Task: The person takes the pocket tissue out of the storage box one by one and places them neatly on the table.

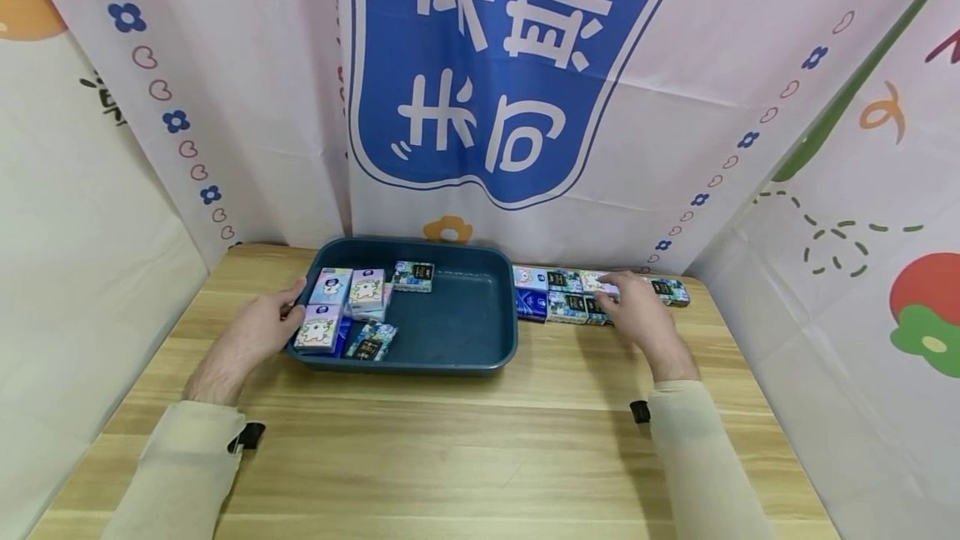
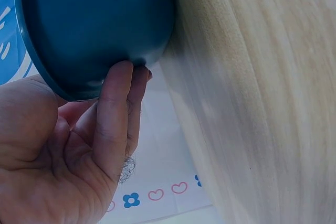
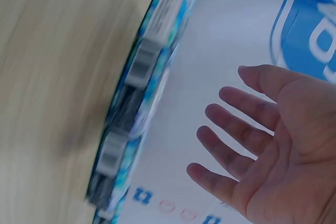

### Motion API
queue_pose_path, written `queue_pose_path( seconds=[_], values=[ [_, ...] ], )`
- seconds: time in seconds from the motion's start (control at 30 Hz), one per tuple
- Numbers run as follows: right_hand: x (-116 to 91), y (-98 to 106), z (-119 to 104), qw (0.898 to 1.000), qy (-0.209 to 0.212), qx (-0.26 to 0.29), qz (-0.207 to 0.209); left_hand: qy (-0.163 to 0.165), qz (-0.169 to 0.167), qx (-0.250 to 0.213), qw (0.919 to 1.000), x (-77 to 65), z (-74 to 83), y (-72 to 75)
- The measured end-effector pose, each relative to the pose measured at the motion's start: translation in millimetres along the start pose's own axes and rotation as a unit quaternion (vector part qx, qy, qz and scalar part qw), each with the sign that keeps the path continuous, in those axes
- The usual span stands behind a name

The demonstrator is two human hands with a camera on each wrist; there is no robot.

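A blue tray (image 1: 457, 307) is set at the back edge of the table (image 1: 450, 457), left of the middle. Its left wall is pinched by the left hand (image 1: 258, 332), with the fingers laid against the outside. Pastel packets (image 1: 318, 330) are stacked along the tray's left edge, and a blue packet (image 1: 342, 338) is partly covered by them. One dark flowery packet (image 1: 413, 276) is placed by the tray's back edge, another (image 1: 372, 341) by its front edge, tilted askew. More packets are lined up in two rows (image 1: 567, 307) from the tray's right edge towards the table's back right corner. The right hand (image 1: 641, 315), fingers spread and nothing held, is poised over these rows, well apart from the left.
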State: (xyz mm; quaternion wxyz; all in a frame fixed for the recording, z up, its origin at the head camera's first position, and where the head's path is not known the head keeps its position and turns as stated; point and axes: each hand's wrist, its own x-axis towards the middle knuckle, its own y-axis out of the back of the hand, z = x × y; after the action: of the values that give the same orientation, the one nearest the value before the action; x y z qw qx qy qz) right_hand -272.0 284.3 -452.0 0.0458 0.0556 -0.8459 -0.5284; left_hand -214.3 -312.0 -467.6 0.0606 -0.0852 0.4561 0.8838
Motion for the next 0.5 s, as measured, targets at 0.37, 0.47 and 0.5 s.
queue_pose_path(
  seconds=[0.37,0.47,0.5],
  values=[
    [2.4,-24.0,-69.2,0.997,0.061,-0.031,0.026,0.002,0.003,0.009,1.0000,0.3,-0.4,-0.1],
    [4.9,-30.5,-85.1,0.994,0.092,-0.042,0.036,0.007,0.001,0.008,0.9999,0.9,-0.4,0.1],
    [5.7,-32.7,-90.4,0.993,0.102,-0.045,0.040,0.008,0.001,0.009,0.9999,1.0,-0.2,0.2]
  ],
)
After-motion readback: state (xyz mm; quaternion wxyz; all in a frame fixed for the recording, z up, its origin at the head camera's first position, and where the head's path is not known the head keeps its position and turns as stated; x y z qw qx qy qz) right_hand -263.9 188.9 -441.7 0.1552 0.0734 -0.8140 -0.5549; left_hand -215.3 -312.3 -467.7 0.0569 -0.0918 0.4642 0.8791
